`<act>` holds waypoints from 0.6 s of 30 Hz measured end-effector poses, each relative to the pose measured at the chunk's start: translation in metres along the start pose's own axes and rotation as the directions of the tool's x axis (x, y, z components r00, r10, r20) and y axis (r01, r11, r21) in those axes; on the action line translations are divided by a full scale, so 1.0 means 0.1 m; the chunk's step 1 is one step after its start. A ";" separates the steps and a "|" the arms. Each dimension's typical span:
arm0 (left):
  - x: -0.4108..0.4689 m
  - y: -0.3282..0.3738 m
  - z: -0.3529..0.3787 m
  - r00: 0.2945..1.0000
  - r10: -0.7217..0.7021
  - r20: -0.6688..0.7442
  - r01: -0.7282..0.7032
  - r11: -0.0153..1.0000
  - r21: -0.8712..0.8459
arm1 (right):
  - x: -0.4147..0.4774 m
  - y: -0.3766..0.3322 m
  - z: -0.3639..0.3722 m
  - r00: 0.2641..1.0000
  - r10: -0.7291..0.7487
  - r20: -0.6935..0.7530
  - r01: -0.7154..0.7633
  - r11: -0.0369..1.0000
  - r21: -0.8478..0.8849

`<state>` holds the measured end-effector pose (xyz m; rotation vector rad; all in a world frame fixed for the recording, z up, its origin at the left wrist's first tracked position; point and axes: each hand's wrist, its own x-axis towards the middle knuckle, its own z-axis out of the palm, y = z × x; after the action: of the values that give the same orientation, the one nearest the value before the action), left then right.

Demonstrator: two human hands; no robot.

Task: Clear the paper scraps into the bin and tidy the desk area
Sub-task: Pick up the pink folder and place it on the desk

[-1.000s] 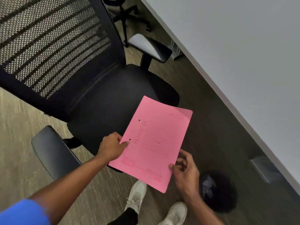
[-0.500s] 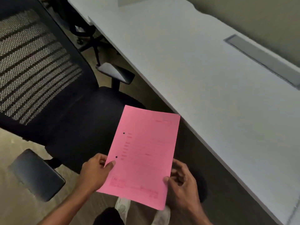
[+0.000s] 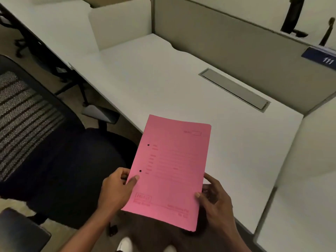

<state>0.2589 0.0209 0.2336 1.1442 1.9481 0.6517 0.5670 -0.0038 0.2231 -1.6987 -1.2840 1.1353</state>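
Observation:
A pink punched folder [image 3: 171,171] with faint printed text is held flat in front of me, its far end over the front edge of the white desk [image 3: 163,84]. My left hand [image 3: 116,190] grips its left edge with the thumb on top near the lower punch hole. My right hand [image 3: 216,202] holds the lower right edge, thumb on top. The bin is hidden from view below the folder.
A black mesh office chair [image 3: 60,160] stands at the left, its armrest [image 3: 101,113] close to the desk edge. A grey cable hatch [image 3: 234,90] sits in the desk by the partition [image 3: 236,42]. A blue "111" sign [image 3: 321,57] is at the right.
The view has lifted from the floor and chair up to the desk. The folder has come up and forward, now over the desk edge. The bin has dropped out of sight.

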 end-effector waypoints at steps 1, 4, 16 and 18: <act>-0.02 0.09 0.01 1.000 0.009 0.004 -0.009 1.000 0.001 | 0.01 -0.02 -0.08 1.000 -0.008 -0.008 0.008 1.000 -0.005; -0.03 0.33 0.03 1.000 0.022 0.017 -0.022 1.000 0.004 | 0.02 -0.09 -0.25 0.999 -0.016 -0.030 0.016 1.000 0.002; 0.67 0.81 -0.07 0.996 0.082 0.040 -0.083 0.996 0.018 | 0.66 -0.46 -0.20 0.992 -0.012 -0.127 0.012 1.000 0.003; 0.94 0.88 -0.11 0.994 0.091 0.054 -0.092 0.996 0.015 | 0.87 -0.53 -0.12 0.989 -0.008 -0.147 0.007 1.000 -0.003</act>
<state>0.2647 0.1448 0.2712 1.2547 1.8691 0.6469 0.5702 0.0931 0.2560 -1.7433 -1.1997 0.9852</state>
